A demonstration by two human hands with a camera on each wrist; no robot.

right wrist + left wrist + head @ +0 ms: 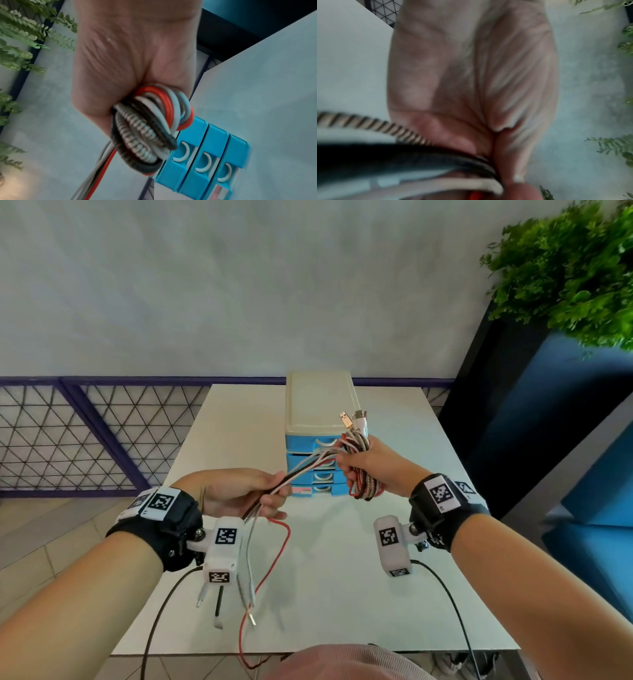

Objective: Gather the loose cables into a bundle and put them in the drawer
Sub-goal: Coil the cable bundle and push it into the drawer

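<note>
Now, cables strung left–right, right hand gripping upright coil

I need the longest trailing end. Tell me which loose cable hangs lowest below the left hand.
The thin red cable: it loops down past the white table's near edge, while the white, black and braided ends stop above it.

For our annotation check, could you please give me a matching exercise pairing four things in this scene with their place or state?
1. right hand
2. left hand
3. red cable
4. drawer unit

A. stands on the table, drawers shut
B. grips the coiled loops
C. hangs past the table's near edge
D. holds the straight strands

Pairs: 1-B, 2-D, 3-C, 4-A
</note>
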